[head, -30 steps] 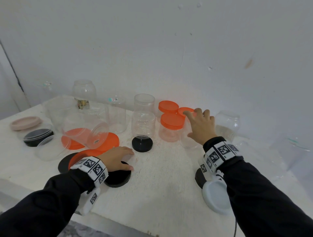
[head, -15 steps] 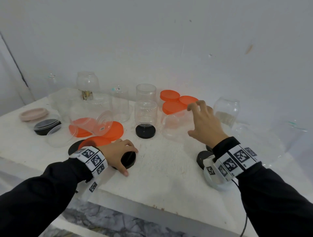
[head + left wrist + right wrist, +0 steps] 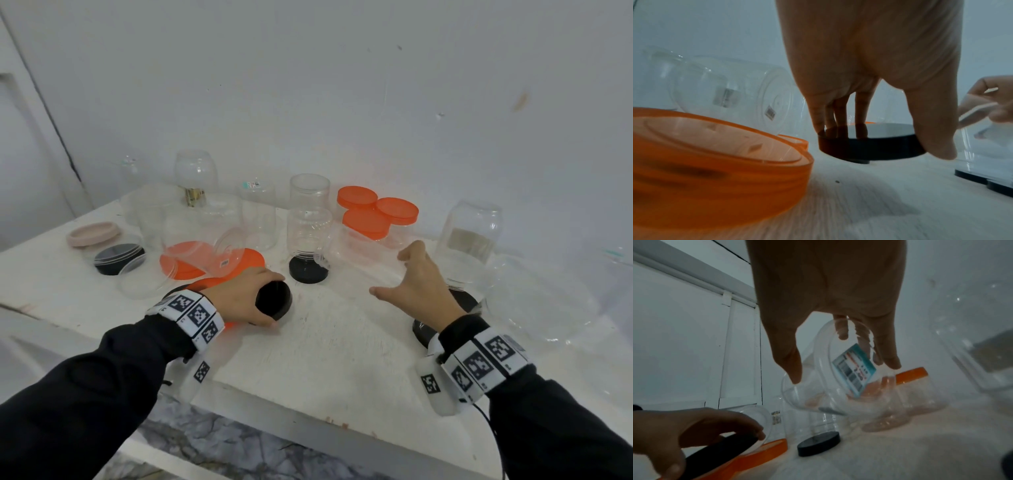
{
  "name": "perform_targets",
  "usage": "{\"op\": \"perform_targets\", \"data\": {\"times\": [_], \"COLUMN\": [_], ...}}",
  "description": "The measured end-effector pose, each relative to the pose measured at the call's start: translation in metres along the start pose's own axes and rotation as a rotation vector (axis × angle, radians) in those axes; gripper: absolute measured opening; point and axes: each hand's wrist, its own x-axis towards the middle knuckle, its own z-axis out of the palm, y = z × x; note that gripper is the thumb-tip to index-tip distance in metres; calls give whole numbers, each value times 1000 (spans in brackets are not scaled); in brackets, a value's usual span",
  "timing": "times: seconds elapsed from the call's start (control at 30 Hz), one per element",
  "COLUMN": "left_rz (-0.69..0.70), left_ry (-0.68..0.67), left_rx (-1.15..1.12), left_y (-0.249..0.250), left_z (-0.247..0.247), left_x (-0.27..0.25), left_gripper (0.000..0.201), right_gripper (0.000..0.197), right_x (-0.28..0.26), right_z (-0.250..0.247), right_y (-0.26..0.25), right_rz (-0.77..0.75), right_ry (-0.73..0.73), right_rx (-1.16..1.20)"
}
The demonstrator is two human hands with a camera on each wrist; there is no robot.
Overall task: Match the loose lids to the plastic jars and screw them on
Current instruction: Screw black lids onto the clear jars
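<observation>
My left hand grips a black lid by its rim, thumb on the near side, fingers on the far side. In the left wrist view the black lid is tilted and lifted off the table. My right hand holds a clear lidless jar in the air, tipped on its side with its mouth to the left. The right wrist view shows the clear jar between thumb and fingers, with a teal-edged label on its base.
Three orange-lidded jars stand behind the held jar. An upturned jar stands on a black lid. Big orange lids and a jar on its side lie left. More clear jars stand right. Table edge is near.
My right hand took the clear jar from beside the orange-lidded jars, drew it nearer and tipped it sideways. My left hand lifted the black lid off the table.
</observation>
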Motion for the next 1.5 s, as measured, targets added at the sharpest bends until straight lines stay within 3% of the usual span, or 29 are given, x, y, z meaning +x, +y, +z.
{"op": "perform_targets", "data": {"times": [0.17,0.43,0.53,0.67,0.83,0.97,1.17,1.27,1.5], "left_rz": [-3,15,13,46,122,208,363,408,487], "left_ry": [66,155,189,265,395,420,376,358,273], "left_rx": [-64,-199,-233,-355,-577,-713,-583,-475,-270], "left_y": [-1,0,3,10,32,58,91,100,115], "left_z": [-6,-7,-8,-10,-13,-20,-26,-26,-25], "left_x": [-1,5,9,16,26,33,42,49,61], "left_gripper": [82,86,80,88,71,56,61,73,79], "right_gripper": [83,86,84,78,85,85,59,62,59], "right_x": [1,-1,-3,-7,-12,-19,-24,-24,-22], "right_z": [23,39,39,35,32,30,26,27,26], "right_y": [5,11,13,15,23,30,32,32,33], "right_rz": [104,130,140,152,157,185,168,176,176], "right_ry": [-97,-101,-109,-134,-189,-250,-178,-150,-150], "right_rx": [90,176,213,261,353,401,384,427,447]}}
